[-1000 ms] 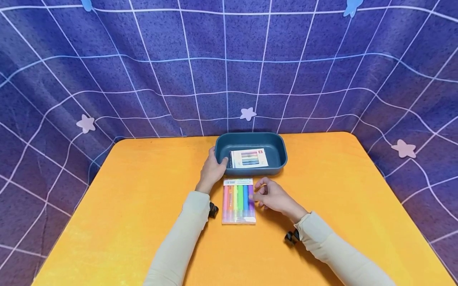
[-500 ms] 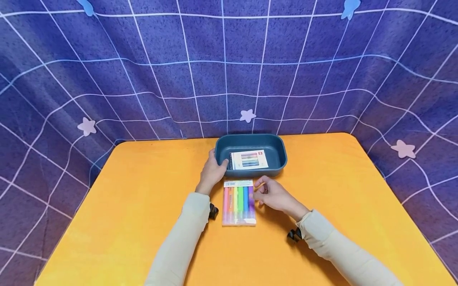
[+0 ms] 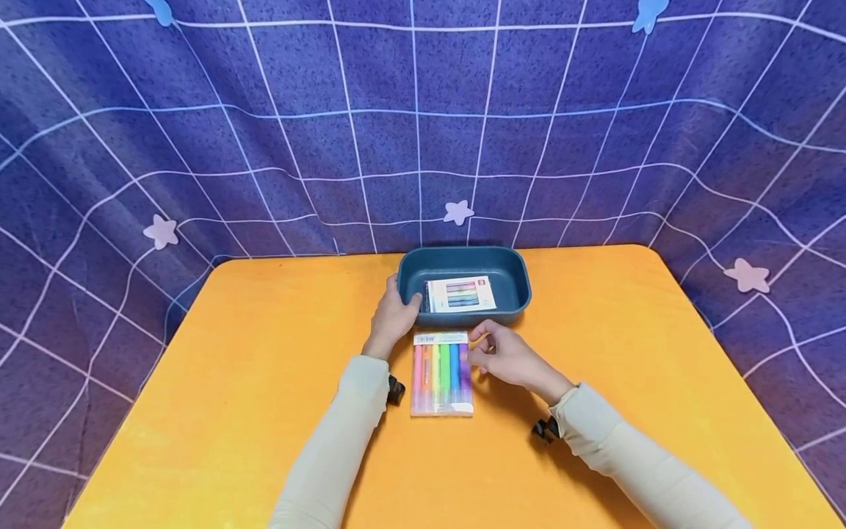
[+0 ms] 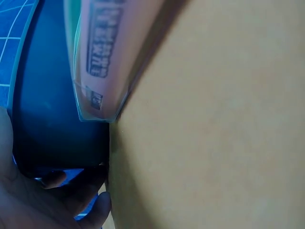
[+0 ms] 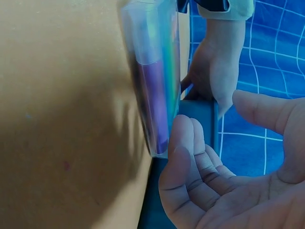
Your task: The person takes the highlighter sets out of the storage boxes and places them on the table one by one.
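My left hand (image 3: 394,317) grips the left end of a dark blue rectangular bin (image 3: 512,288), thumb over the rim. In the left wrist view, its fingers reach along the bin's outer wall (image 4: 52,105). Just in front of the bin lies a clear pack of rainbow-coloured markers (image 3: 441,376), its label end toward the bin. Beside the pack's right edge is my right hand (image 3: 512,358), fingers loosely bent and holding nothing. The right wrist view shows its thumb well apart from the fingers, with the fingertips (image 5: 181,131) overlapping the pack's corner.
A white box with a picture of coloured pens (image 3: 463,295) lies inside the bin. The orange table (image 3: 264,353) extends to both sides. Behind it hangs a purple-blue grid curtain (image 3: 370,139) with star decorations, close to the bin's back wall.
My right hand has shifted very slightly away from me along the pack's right edge. The left hand, bin and pack keep their places.
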